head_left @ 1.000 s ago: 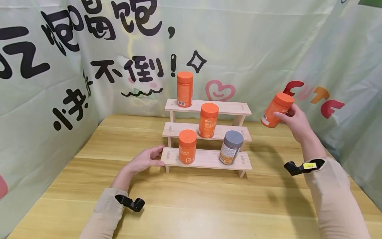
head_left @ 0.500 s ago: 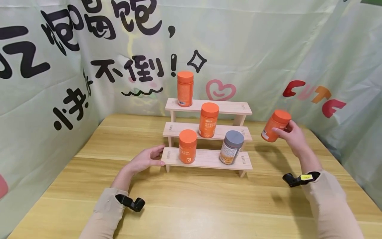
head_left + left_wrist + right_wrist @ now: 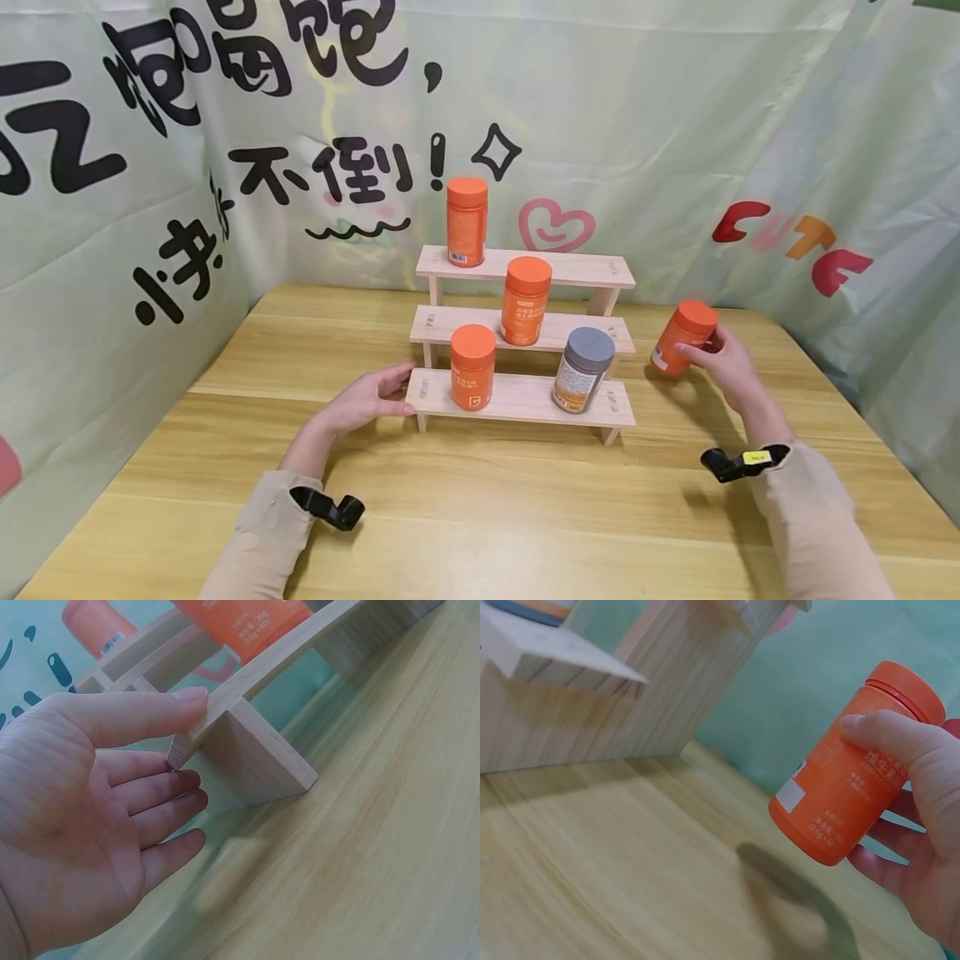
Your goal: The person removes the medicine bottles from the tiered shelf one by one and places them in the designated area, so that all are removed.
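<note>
Head view: right hand point(image 3: 727, 367) just lowered its orange vitamin bottle point(image 3: 679, 335), fingers pinching, so it's near the bench point(image 3: 525, 517); left hand point(image 3: 360, 404) pinches the wooden riser point(image 3: 521, 402).

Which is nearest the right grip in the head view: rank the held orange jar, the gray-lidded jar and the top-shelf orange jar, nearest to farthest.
1. Held orange jar: in the right grip.
2. Gray-lidded jar: right part of the lowest shelf.
3. Top-shelf orange jar: left part of the highest shelf.
</note>
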Action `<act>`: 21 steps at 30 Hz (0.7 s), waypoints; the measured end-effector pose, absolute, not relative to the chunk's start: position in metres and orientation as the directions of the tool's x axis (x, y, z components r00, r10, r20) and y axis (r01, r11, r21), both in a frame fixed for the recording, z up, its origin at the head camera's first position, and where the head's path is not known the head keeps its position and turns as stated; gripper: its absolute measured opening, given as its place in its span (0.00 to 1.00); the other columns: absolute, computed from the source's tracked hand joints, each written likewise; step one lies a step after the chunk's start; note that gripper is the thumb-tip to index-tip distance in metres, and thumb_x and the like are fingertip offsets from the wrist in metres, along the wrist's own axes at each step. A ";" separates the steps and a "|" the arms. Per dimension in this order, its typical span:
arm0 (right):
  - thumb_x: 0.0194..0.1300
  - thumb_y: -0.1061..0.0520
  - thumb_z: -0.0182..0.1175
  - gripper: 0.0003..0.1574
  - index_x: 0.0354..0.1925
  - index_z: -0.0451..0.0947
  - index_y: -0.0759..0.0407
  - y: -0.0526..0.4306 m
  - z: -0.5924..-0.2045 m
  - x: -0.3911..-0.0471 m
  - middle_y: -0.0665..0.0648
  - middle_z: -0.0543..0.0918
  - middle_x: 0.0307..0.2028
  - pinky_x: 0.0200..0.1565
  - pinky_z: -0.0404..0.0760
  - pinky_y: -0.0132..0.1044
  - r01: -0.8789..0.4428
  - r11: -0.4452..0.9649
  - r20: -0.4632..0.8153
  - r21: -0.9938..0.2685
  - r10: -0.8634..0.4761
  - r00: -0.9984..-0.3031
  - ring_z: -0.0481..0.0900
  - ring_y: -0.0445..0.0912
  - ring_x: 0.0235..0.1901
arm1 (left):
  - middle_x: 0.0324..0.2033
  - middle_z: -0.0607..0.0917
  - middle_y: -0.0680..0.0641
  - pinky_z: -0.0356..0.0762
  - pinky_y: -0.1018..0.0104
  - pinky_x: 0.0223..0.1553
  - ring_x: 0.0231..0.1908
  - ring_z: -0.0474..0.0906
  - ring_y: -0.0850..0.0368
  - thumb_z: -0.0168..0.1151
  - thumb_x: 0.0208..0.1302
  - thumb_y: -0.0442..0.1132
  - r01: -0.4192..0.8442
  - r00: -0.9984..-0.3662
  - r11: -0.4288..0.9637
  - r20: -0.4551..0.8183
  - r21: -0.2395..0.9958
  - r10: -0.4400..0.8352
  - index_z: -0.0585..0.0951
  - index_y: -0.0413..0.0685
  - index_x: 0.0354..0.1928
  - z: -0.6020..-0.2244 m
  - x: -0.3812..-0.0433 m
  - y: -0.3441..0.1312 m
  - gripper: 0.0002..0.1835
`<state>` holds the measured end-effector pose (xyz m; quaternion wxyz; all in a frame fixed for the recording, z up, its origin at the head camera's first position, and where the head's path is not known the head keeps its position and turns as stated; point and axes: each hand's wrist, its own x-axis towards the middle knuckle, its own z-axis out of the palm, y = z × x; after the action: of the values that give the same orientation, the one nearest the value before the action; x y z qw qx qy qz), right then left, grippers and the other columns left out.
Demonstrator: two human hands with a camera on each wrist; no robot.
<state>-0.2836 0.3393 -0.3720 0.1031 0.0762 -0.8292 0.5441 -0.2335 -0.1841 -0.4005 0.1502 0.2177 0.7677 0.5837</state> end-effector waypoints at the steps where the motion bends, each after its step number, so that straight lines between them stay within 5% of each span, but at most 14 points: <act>1: 0.62 0.60 0.61 0.22 0.47 0.65 0.38 0.339 -0.374 -0.284 0.35 0.72 0.38 0.38 0.72 0.18 -0.232 0.403 0.248 -0.885 -0.012 -0.969 0.69 0.30 0.39 | 0.67 0.52 0.30 0.49 0.47 0.65 0.66 0.50 0.35 0.63 0.57 0.32 0.160 -0.860 0.224 0.024 0.961 0.510 0.48 0.26 0.68 -0.401 -0.234 -0.184 0.44; 11: 0.61 0.55 0.62 0.23 0.52 0.66 0.52 0.339 -0.385 -0.286 0.34 0.71 0.38 0.40 0.68 0.19 -0.185 0.467 0.211 -0.865 0.003 -0.977 0.68 0.29 0.40 | 0.67 0.54 0.30 0.51 0.46 0.64 0.65 0.53 0.35 0.64 0.58 0.35 0.182 -0.857 0.241 0.034 0.953 0.514 0.49 0.25 0.67 -0.401 -0.234 -0.184 0.44; 21: 0.61 0.54 0.62 0.37 0.59 0.59 0.73 0.340 -0.389 -0.287 0.36 0.70 0.38 0.40 0.68 0.20 -0.145 0.499 0.167 -0.854 0.000 -0.986 0.68 0.29 0.39 | 0.67 0.53 0.29 0.50 0.45 0.64 0.65 0.52 0.34 0.63 0.58 0.33 0.167 -0.860 0.225 0.030 0.960 0.510 0.48 0.26 0.68 -0.400 -0.233 -0.185 0.43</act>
<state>-0.2868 0.3401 -0.3894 0.0724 0.0421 -0.8627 0.4988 -0.2330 -0.1846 -0.3999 0.1472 0.2200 0.7686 0.5824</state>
